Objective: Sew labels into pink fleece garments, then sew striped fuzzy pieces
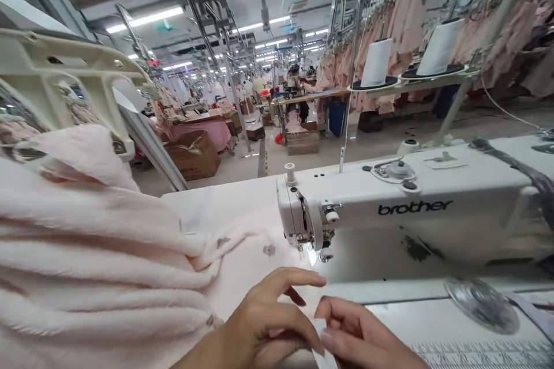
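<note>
My left hand (272, 314) is just in front of the sewing machine's needle area, index finger and thumb apart and curved. My right hand (361, 334) is close beside it, its thumb and fingertips pinched on a small white strip (320, 327). The strip hangs down between the two hands; its lower end runs out of view. Pale pink plush fabric (99, 242) with small grey motifs lies in thick folds to the left. Part of it stretches flat across the table to the white brother sewing machine (411, 202), whose lamp lights the needle area.
A clear round dish (482, 302) and a printed ruler scale (485, 353) are on the table at right. Thread cones (376, 63) stand on a rack behind the machine. A cream plastic hanger frame (73, 69) rises at left. Cardboard boxes (194, 155) sit on the floor beyond.
</note>
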Available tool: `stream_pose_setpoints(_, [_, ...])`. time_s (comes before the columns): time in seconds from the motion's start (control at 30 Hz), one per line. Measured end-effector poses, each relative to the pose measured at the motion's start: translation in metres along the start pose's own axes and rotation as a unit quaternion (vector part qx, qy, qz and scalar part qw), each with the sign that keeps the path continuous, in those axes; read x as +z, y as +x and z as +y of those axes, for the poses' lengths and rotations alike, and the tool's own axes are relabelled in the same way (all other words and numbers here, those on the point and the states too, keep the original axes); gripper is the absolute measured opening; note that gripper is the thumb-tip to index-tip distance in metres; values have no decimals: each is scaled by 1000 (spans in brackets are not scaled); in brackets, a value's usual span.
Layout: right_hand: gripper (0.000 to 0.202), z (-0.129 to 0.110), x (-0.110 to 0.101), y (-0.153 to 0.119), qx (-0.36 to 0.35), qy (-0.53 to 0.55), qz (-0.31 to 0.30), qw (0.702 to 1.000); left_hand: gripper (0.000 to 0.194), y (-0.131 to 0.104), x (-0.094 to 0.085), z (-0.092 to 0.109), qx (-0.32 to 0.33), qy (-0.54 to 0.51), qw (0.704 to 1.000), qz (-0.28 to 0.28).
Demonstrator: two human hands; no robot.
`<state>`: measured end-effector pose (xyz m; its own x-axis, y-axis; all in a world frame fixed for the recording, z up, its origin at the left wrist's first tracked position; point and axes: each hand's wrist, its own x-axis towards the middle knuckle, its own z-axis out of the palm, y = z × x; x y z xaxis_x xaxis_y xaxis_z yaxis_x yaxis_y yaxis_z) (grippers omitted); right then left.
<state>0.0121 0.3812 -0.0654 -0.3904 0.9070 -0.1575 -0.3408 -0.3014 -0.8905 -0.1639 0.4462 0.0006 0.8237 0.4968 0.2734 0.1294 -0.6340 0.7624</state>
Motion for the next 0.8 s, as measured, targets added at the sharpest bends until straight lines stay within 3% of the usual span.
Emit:
stream_pose_setpoints(0.07, [44,-16,4,4,5,19,40,999,19,-2,-4,-6,-87,-68,993,29])
stream_pose_setpoints(0.17, [38,-28,16,6,-55,-43,169,983,39,-3,-5,-11,-223,-188,954,71])
stream_pose_setpoints(0.33, [35,-15,26,9,-77,-85,218,969,25,1,6,-9,-326,-225,913,100])
stream_pose_setpoints(0.4, [33,-11,24,8,-69,-122,208,968,22,3,7,-9,-348,-218,906,100])
stream_pose_setpoints(0.57, [30,-18,16,4,-57,-219,196,954,18,2,4,-12,-355,-186,915,35])
stream_pose_setpoints(0.67, [32,-21,18,4,-43,-192,226,954,18,1,6,-15,-346,-202,914,61])
stream_pose_setpoints(0.8, [32,-19,21,4,-50,-164,249,953,22,0,12,-20,-355,-282,887,86])
